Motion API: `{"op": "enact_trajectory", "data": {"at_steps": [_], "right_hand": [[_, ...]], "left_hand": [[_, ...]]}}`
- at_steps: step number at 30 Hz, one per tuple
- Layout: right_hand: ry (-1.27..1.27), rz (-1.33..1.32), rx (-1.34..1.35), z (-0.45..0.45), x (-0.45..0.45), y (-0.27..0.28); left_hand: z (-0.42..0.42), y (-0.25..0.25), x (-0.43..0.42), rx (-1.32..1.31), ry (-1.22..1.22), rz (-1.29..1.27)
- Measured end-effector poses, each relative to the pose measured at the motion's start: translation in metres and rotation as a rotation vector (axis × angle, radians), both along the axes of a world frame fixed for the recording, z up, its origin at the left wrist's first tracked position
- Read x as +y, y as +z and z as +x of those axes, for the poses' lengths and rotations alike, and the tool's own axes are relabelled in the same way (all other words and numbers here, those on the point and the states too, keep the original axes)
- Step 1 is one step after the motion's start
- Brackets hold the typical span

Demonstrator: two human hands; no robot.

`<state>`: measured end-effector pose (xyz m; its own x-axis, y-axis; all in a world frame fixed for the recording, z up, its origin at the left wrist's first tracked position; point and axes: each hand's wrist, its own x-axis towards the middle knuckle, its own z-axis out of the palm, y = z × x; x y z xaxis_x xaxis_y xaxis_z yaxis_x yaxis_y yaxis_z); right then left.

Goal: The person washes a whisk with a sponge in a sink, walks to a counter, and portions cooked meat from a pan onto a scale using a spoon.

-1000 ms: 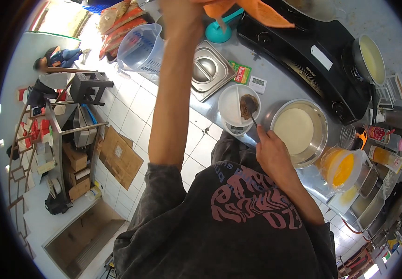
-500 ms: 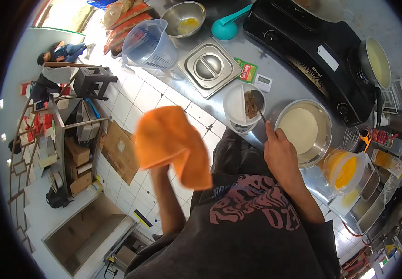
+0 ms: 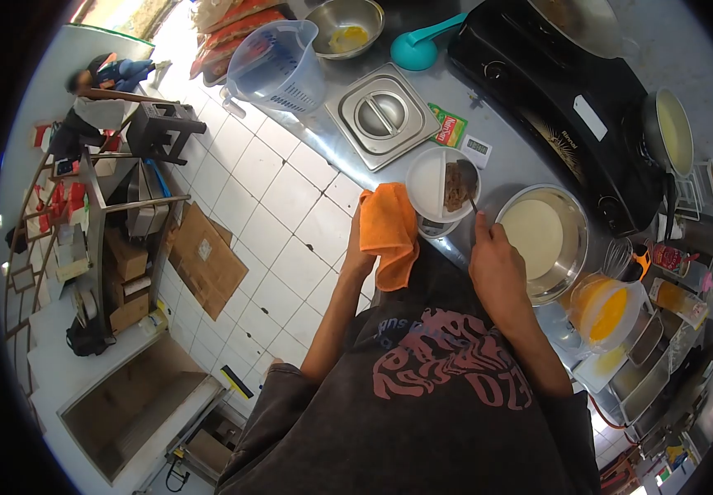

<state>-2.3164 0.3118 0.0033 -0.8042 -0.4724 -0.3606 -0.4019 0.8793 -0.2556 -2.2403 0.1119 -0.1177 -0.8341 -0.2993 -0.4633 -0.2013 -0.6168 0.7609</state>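
My left hand [image 3: 360,247] is closed on an orange cloth [image 3: 389,229], which hangs just left of a divided white bowl [image 3: 425,183]. Much of that hand is behind the cloth. My right hand [image 3: 495,257] grips the handle of a spoon [image 3: 469,178], whose head rests in brown food [image 3: 456,191] on the right side of the white bowl. Under the bowl a kitchen scale [image 3: 437,230] partly shows. Right beside my right hand stands a steel bowl [image 3: 573,239] with pale batter [image 3: 535,238].
A black gas stove [image 3: 538,91] takes up the back right, with a pan [image 3: 672,132] on it. Nearby are a lidded steel container [image 3: 381,115], a small timer [image 3: 476,150], a plastic measuring jug [image 3: 278,70], a turquoise ladle [image 3: 414,51] and a container of orange liquid [image 3: 606,307].
My left hand has brought the orange cloth rightward, from over the floor to beside the white bowl. My right hand still holds the spoon in the brown food.
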Motion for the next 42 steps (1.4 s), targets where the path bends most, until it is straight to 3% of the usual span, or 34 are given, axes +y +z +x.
{"op": "enact_trajectory", "data": {"at_steps": [8, 12, 14, 15, 18, 22, 26, 30, 34, 42], "right_hand": [[-0.015, -0.343, -0.149, 0.000, -0.001, -0.011], [-0.042, -0.598, -0.131, -0.004, 0.008, -0.026], [-0.360, -0.665, -0.482, -0.007, 0.012, -0.024], [-0.520, -0.691, -0.656, -0.009, 0.014, -0.022], [-0.743, -0.880, -0.836, -0.018, 0.023, -0.028], [-0.882, -1.012, -0.946, -0.024, 0.039, -0.034], [-0.885, -1.055, -0.935, -0.028, 0.058, -0.029], [-0.875, -1.080, -0.937, -0.029, 0.072, -0.011], [-0.880, -1.120, -0.921, -0.030, 0.079, 0.011], [-0.848, -1.122, -0.897, -0.028, 0.083, 0.039]], "left_hand": [[-0.016, 0.021, 0.018, -0.023, -0.015, -0.155], [-0.020, 0.017, 0.024, -0.047, -0.038, -0.481], [-0.023, 0.020, 0.027, -0.083, -0.051, -0.573], [-0.024, 0.023, 0.028, -0.103, -0.062, -0.569], [-0.024, 0.027, 0.031, -0.131, -0.060, -0.542], [-0.019, 0.017, 0.029, -0.107, 0.001, -0.469], [-0.016, 0.032, 0.024, -0.047, 0.040, -0.410], [0.000, 0.011, 0.004, -0.012, 0.013, -0.546], [0.006, 0.031, -0.004, -0.058, 0.123, -0.253], [0.018, 0.033, -0.020, -0.091, 0.127, -0.243]]}}
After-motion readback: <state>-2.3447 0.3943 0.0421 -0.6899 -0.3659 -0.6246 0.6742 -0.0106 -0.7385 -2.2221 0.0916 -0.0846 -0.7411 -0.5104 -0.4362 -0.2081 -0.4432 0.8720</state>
